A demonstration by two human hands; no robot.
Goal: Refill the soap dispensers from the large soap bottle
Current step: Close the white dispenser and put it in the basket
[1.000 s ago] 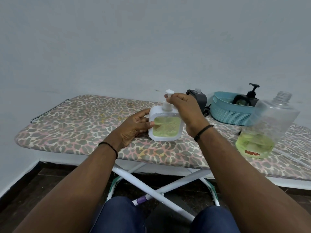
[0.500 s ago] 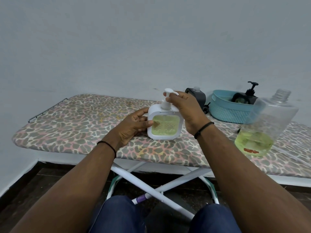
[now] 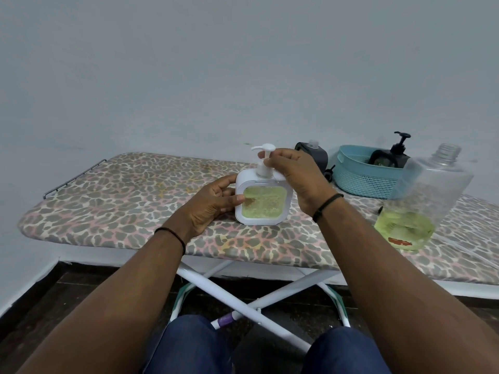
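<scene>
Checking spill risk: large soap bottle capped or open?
Open. The large soap bottle stands upright on the ironing board; its threaded neck is bare, no cap on it.

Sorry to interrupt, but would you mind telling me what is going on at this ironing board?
A seated person is refilling soap dispensers. The left hand steadies a white dispenser standing on the ironing board, full of green soap, while the right hand grips its pump. The large soap bottle stands uncapped to the right. A grey dispenser waits without a pump; a black one sits in the blue basket.
</scene>
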